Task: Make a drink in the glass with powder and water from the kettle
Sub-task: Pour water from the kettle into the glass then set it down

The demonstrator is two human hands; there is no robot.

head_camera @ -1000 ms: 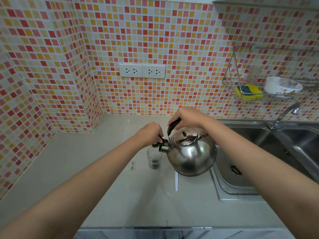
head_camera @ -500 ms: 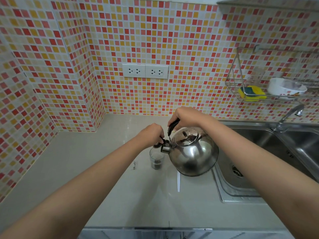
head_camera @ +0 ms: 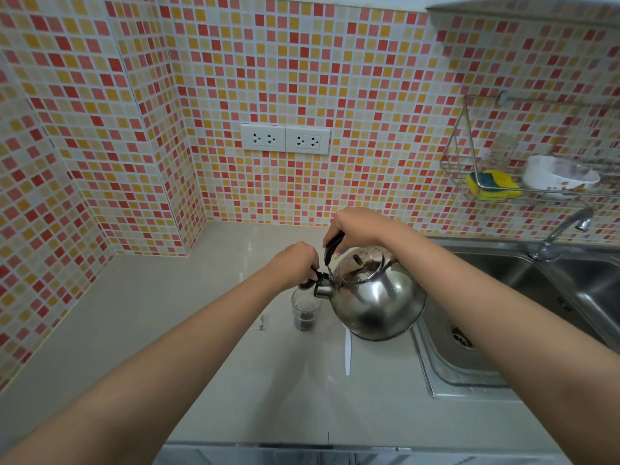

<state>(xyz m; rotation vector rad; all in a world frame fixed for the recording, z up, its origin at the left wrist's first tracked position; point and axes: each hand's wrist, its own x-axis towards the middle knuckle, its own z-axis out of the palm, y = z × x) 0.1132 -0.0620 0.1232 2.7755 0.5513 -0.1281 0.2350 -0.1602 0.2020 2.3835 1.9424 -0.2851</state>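
both grips were closed on parts of the kettle: the right hand was wrapped tight around the black handle above the lid, and the left hand pinched the small black spout cap at the kettle's left side, fingers curled shut on it. the steel kettle was held off the desk and tilted toward the left, its spout just over the rim of the glass. whether water was running from the spout could not be told.

the glass stood upright on the desk, directly below the left hand and just beside the kettle's belly, with a dark layer at its bottom. a small torn sachet scrap lay on the desk just left of the glass, and a thin white strip lay near the front of the kettle, toward the sink edge.

to the right, the steel sink was set into the desk, with a tap behind it. a wire rack on the tiled wall held a yellow sponge and a white bowl. a double socket sat on the wall behind the hands.
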